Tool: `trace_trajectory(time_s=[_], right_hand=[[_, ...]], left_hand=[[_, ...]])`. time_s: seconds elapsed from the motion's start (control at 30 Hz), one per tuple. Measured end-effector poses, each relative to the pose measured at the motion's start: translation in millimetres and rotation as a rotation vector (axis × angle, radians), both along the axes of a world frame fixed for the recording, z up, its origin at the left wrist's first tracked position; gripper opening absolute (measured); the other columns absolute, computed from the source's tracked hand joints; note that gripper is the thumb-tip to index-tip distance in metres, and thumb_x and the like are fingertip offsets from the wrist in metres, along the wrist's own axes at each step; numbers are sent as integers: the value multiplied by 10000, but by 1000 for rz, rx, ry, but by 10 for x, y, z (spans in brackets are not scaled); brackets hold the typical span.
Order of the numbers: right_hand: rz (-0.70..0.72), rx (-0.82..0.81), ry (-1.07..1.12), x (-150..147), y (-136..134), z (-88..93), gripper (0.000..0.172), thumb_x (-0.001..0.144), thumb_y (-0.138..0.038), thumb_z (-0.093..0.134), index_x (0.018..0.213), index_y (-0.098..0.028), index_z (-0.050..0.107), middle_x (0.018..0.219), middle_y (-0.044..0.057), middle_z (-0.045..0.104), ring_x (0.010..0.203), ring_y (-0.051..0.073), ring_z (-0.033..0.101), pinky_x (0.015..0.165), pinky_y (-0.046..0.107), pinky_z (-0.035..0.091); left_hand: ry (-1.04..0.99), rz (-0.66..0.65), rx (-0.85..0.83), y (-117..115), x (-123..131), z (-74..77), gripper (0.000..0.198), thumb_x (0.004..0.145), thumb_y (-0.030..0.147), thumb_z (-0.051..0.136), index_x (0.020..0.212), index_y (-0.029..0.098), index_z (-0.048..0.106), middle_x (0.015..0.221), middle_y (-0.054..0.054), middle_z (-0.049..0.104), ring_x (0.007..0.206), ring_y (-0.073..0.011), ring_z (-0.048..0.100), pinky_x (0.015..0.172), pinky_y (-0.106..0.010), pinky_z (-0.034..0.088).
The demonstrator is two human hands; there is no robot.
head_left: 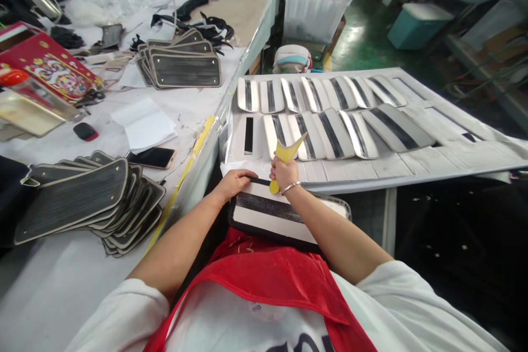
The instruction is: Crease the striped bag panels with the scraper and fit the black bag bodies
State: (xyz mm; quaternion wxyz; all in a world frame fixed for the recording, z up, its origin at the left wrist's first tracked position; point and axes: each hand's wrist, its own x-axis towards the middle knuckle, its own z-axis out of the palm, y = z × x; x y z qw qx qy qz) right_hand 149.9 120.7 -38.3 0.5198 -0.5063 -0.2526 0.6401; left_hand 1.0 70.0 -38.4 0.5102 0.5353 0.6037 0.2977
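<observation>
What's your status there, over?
Left hand on top edge of panel. Right hand gripping yellow scraper over it. Panel lies on lap, dark strip across. Board of striped pieces close ahead.

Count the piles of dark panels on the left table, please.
2. The near pile lies at the table front edge; the far pile sits farther back. More may be hidden in clutter.

Yellow scraper (290,152) over a white panel (268,224) with one black stripe. Red apron (264,275) below; dark grey pads (74,198), pale-edged.
</observation>
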Motion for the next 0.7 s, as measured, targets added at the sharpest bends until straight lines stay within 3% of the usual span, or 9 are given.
trace_trajectory(time_s=[0.2, 0.37, 0.5, 0.7], right_hand=[[-27, 4, -43, 317, -47, 21, 193, 630, -119, 516, 808, -193, 499, 423, -109, 400, 306, 49, 299, 273, 163, 248], [-39, 22, -66, 554, -100, 51, 198, 609, -131, 535, 793, -190, 492, 432, -110, 398, 316, 42, 294, 283, 163, 250], [-41, 42, -85, 711, -136, 61, 210, 605, -188, 565, 806, -186, 504, 445, -110, 396, 326, 37, 299, 292, 165, 256], [-84, 49, -110, 1027, -165, 26, 215, 593, -220, 581, 791, -190, 501, 459, -109, 392, 332, 33, 283, 297, 169, 244]], left_hand=[[226, -212, 33, 138, 126, 175, 427, 672, 90, 389, 927, 163, 723, 965, 11, 707, 959, -159, 612, 934, -233, 422], [359, -459, 131, 197, 253, 237, 340, 756, 282, 488, 1007, 194, 700, 1012, 8, 697, 955, -166, 617, 889, -210, 430], [414, -666, 143, 305, 541, 280, 333, 795, 360, 483, 980, 201, 709, 948, -4, 713, 860, -172, 632, 778, -210, 450], [367, -791, 81, 448, 1044, 219, 316, 740, 247, 557, 1016, 187, 698, 936, -2, 715, 823, -159, 624, 770, -195, 436]])
